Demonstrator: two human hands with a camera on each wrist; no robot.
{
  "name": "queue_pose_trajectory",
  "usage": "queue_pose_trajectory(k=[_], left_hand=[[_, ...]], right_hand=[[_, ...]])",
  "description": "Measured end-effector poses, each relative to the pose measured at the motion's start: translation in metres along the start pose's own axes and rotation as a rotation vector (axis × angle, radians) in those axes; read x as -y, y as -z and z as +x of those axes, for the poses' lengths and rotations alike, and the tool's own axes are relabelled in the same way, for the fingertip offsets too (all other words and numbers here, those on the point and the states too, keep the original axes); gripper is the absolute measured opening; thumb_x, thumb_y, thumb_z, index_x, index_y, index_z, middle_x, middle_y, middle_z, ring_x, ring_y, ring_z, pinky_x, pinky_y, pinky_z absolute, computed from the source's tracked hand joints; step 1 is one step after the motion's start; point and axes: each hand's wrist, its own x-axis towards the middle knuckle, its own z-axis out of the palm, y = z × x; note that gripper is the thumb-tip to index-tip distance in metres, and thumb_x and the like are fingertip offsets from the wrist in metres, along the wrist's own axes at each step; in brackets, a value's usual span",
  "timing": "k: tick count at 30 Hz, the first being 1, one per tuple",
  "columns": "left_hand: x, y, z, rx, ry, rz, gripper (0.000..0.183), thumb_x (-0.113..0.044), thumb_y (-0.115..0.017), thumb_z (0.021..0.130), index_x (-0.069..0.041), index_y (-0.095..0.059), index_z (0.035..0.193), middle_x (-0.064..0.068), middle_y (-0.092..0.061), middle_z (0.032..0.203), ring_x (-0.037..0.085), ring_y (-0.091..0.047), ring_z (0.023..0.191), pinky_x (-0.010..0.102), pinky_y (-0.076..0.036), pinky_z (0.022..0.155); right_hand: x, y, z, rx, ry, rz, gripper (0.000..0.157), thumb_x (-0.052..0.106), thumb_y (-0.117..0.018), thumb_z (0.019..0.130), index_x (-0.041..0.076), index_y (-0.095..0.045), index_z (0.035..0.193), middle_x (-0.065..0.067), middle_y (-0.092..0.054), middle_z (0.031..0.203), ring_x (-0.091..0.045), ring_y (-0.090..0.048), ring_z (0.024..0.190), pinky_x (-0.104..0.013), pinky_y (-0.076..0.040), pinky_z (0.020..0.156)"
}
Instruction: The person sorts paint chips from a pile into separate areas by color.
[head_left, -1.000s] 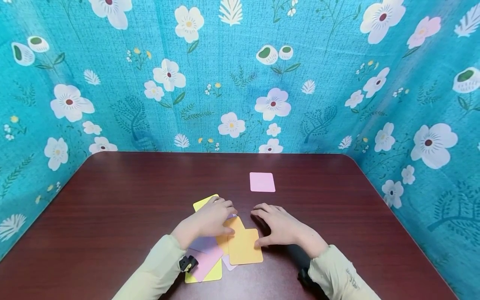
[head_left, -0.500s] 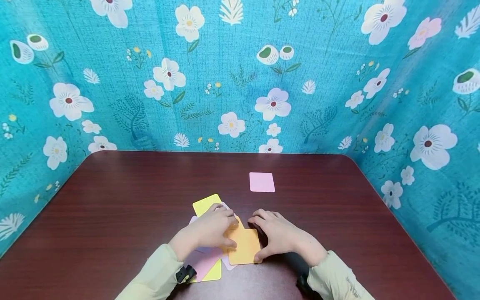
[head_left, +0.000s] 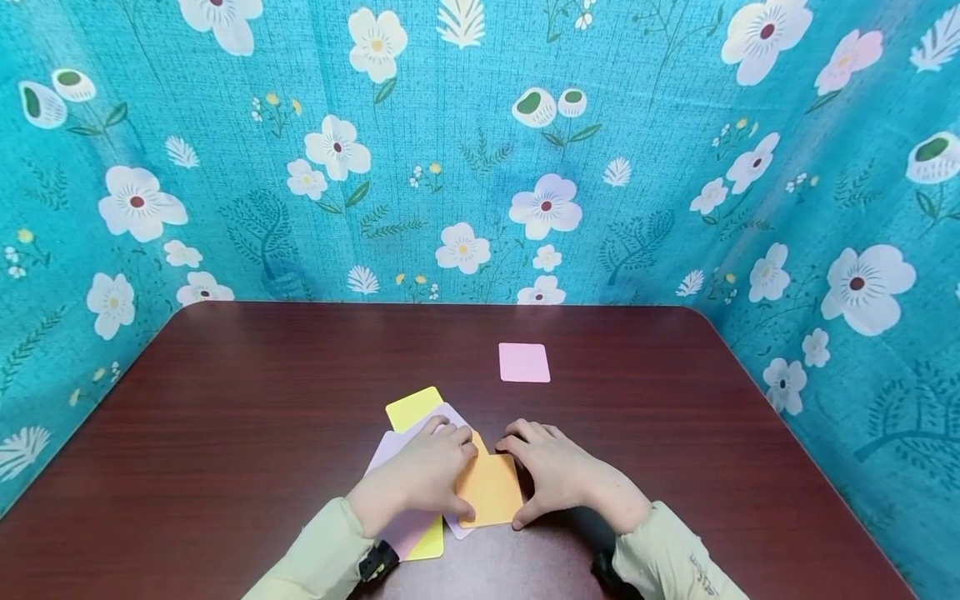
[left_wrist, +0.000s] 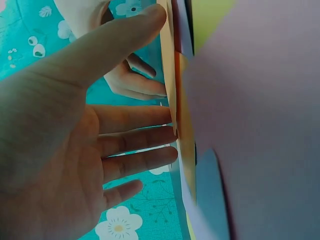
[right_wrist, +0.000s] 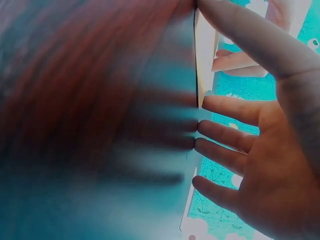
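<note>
An orange square card (head_left: 491, 493) lies on top at the right end of an overlapping pile. My left hand (head_left: 422, 468) is over the pile, its thumb touching the card's lower left corner. On the other side, the thumb of my right hand (head_left: 564, 468) meets the lower right corner while its fingertips stand near the upper right one. Both wrist views show fingers nearly straight, tips down at the surface. Under my left hand are lilac cards (head_left: 385, 447), a yellow card (head_left: 412, 407) and part of a pink one; the left hand hides much of them.
Farther back on the dark red-brown table (head_left: 247, 400) lies a separate pink square card (head_left: 524, 362). A blue flowered cloth (head_left: 465, 150) hangs behind the table and along its sides. Black bands sit at both wrists.
Both hands have come down lower around the orange card, thumbs sliding toward its near corners. The left hand has moved slightly nearer, uncovering more of the lilac and yellow cards. The cards stay put.
</note>
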Motion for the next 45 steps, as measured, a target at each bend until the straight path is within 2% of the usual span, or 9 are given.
queue_pose_trajectory(k=[8,13,21,32,41,45], left_hand=[[-0.002,0.001,0.001,-0.001,0.006,0.042,0.061,-0.061,-0.071,0.058,-0.013,-0.061,0.094,-0.004,-0.053,0.093,0.012,-0.051,0.092,0.036,-0.031,0.094],[-0.003,0.001,0.001,-0.004,0.010,0.048,0.065,-0.064,-0.070,0.055,-0.014,-0.060,0.094,-0.004,-0.052,0.093,0.014,-0.051,0.091,0.035,-0.031,0.093],[-0.002,0.000,0.003,-0.004,0.012,0.055,0.071,-0.066,-0.070,0.051,-0.013,-0.058,0.097,-0.004,-0.051,0.094,0.016,-0.049,0.091,0.033,-0.030,0.092],[0.003,0.004,0.007,0.010,0.030,-0.045,0.077,-0.060,-0.072,0.056,-0.013,-0.055,0.114,-0.002,-0.049,0.100,0.017,-0.045,0.099,0.035,-0.032,0.092],[0.006,0.006,0.012,0.003,0.031,-0.057,0.080,-0.061,-0.074,0.055,-0.013,-0.054,0.116,-0.002,-0.049,0.101,0.016,-0.044,0.097,0.033,-0.036,0.088],[0.008,0.003,0.020,0.014,0.045,-0.078,0.079,-0.061,-0.073,0.056,-0.013,-0.054,0.116,-0.002,-0.049,0.099,0.015,-0.043,0.094,0.032,-0.037,0.085]], right_hand=[[0.000,0.000,0.001,-0.002,0.008,0.039,0.076,0.050,-0.081,0.052,0.016,-0.052,0.114,0.000,-0.044,0.116,-0.017,-0.043,0.108,-0.041,-0.037,0.093],[-0.001,0.001,0.002,-0.005,0.032,0.072,0.072,0.043,-0.080,0.055,0.013,-0.052,0.114,-0.002,-0.043,0.115,-0.018,-0.043,0.106,-0.037,-0.041,0.087],[-0.003,0.003,0.001,-0.013,0.024,0.120,0.069,0.038,-0.078,0.057,0.008,-0.052,0.113,0.002,-0.045,0.105,-0.013,-0.043,0.099,-0.030,-0.042,0.085],[-0.012,0.009,-0.002,-0.023,-0.012,0.195,0.068,0.035,-0.078,0.059,0.007,-0.052,0.116,0.004,-0.045,0.106,-0.009,-0.048,0.094,-0.024,-0.043,0.085],[-0.016,0.013,-0.004,-0.027,-0.041,0.197,0.067,0.035,-0.078,0.061,0.007,-0.051,0.116,0.005,-0.044,0.106,-0.009,-0.049,0.093,-0.024,-0.044,0.084],[-0.021,0.015,-0.005,-0.032,-0.068,0.187,0.069,0.036,-0.078,0.060,0.006,-0.051,0.116,0.005,-0.043,0.106,-0.010,-0.049,0.092,-0.025,-0.045,0.082]])
